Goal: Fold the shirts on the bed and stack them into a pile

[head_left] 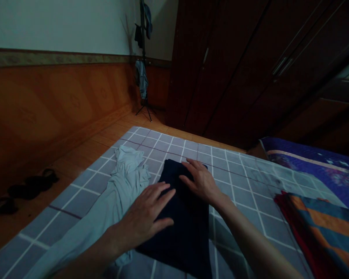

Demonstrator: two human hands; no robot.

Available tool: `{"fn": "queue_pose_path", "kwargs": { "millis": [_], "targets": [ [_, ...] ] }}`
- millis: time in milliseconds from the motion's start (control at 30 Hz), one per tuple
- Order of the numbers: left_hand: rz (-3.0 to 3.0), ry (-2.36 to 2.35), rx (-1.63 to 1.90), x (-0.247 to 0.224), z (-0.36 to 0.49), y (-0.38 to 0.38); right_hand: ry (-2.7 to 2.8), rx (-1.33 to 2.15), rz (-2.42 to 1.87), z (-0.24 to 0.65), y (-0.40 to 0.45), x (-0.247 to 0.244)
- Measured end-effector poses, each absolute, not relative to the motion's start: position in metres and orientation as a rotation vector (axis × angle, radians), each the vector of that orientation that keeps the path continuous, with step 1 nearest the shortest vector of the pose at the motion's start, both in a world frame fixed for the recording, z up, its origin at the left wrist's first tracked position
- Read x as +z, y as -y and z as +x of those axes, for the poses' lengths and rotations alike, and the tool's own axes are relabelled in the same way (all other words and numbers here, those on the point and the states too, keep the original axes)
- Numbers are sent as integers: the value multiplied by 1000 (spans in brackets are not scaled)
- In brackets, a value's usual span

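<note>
A folded dark navy garment (183,228) lies on a grey checked bedsheet (238,186). My left hand (144,219) rests flat with spread fingers across its left edge, partly on the fabric. My right hand (199,182) lies palm down on the garment's far end, with its fingers reaching over the top edge. Neither hand grips anything. A crumpled pale grey-blue cloth (125,190) lies just left of the dark garment and runs beneath my left forearm.
A striped orange, blue and red blanket (317,232) lies on the sheet at right, beside a purple quilt (314,166). Dark sandals (26,190) sit on the wooden floor at left. A dark wardrobe (221,66) and a clothes stand (142,66) stand beyond.
</note>
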State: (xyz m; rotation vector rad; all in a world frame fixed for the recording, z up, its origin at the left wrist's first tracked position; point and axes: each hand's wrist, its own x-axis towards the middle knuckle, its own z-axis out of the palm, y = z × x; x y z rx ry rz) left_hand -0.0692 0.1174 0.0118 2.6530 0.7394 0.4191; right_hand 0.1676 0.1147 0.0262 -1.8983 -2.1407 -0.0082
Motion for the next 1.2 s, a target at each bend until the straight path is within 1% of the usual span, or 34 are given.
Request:
{"fn": "queue_pose_path", "kwargs": {
  "millis": [100,200,267,433,600,767,900,967,1033,1200],
  "targets": [
    [2731,-538,212,-2,-63,-106,2195,-52,-1957,184,-98,4],
    [2666,-520,-20,-9,-63,-103,2163,33,-2043,196,-96,-14],
    [2629,-477,-72,-7,-64,-104,2141,78,-2035,200,-98,-20],
    [2641,-166,-31,4,-55,-93,2135,88,-1970,204,-98,-23],
    [2647,-196,-33,-1,-45,-84,2105,130,-1965,206,-95,-22],
    [2514,-237,65,-1,-47,-92,2104,67,-1888,199,-85,8],
    [2541,-274,154,0,-48,-94,2160,56,-1784,178,-45,32],
    [2586,-337,199,-2,-49,-93,2242,101,-1708,167,-12,28],
    [2638,-416,192,-6,-50,-92,2345,178,-1607,161,22,14],
    [2694,-406,-89,-13,-55,-97,2554,328,-1399,164,75,-25]
  ]
}}
